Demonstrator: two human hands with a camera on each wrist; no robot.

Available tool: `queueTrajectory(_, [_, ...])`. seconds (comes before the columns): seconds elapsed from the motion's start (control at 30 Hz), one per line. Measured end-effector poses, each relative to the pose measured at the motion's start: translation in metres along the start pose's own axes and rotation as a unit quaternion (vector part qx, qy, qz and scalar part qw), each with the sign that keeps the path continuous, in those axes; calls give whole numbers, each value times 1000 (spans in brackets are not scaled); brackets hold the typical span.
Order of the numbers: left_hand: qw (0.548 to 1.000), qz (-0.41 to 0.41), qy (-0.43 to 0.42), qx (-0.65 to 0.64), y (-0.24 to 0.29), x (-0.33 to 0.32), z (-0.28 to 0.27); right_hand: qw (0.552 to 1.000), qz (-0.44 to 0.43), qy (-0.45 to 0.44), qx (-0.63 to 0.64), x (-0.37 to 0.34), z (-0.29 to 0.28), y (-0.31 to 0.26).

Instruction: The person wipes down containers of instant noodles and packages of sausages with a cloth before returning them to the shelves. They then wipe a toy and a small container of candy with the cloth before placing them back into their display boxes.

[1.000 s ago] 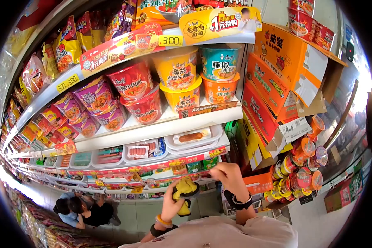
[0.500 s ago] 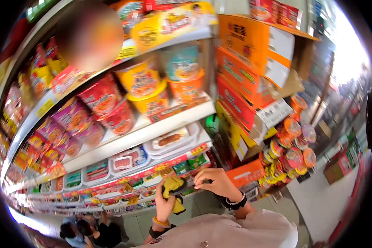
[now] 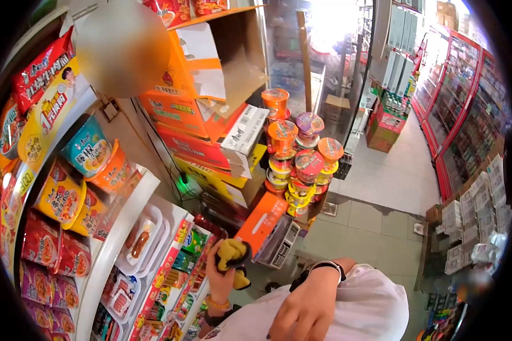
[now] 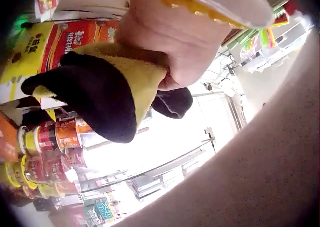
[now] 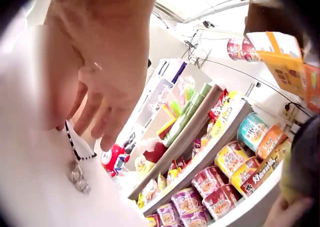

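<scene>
A yellow and black cloth [image 3: 231, 254] is bunched in my left hand [image 3: 218, 279], whose fingers grip it beside the lower shelves. In the left wrist view the cloth [image 4: 112, 82] hangs from the hand [image 4: 172, 42], its black side showing. My right hand [image 3: 306, 307] lies in front of the white shirt, away from the cloth. In the right wrist view the right hand [image 5: 102, 62] has its fingers loosely extended near a beaded cord with a pendant [image 5: 79, 177], and I see nothing held in it.
Noodle tubs [image 3: 60, 196] and sausage trays [image 3: 139, 241] fill the shelves at left. Open cartons [image 3: 193, 122] are stacked at centre, beside piled noodle cups [image 3: 307, 165]. Tiled floor [image 3: 358, 227] extends to the right, with red-framed cabinets [image 3: 458, 96] beyond.
The head view has swung right, bringing the aisle and cabinets into sight. My right hand has moved away from the cloth, down to the shirt front. My left hand still grips the cloth.
</scene>
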State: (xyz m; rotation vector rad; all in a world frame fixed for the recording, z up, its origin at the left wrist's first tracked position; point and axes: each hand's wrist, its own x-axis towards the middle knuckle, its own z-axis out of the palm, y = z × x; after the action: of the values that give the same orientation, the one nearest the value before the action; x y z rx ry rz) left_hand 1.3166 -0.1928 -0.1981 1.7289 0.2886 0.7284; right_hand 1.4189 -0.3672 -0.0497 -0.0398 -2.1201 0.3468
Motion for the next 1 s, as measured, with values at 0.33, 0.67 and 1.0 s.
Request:
queueTrajectory(0.33, [997, -51, 62, -20, -7, -16, -12, 999, -16, -6, 32, -18, 4, 51])
queueTrajectory(0.67, [959, -75, 169, 214, 57, -101, -141, 994, -55, -7, -89, 40, -6, 149])
queueTrajectory(1.0, [947, -57, 195, 248, 62, -164, -224, 958, -154, -223, 93, 164, 38, 228])
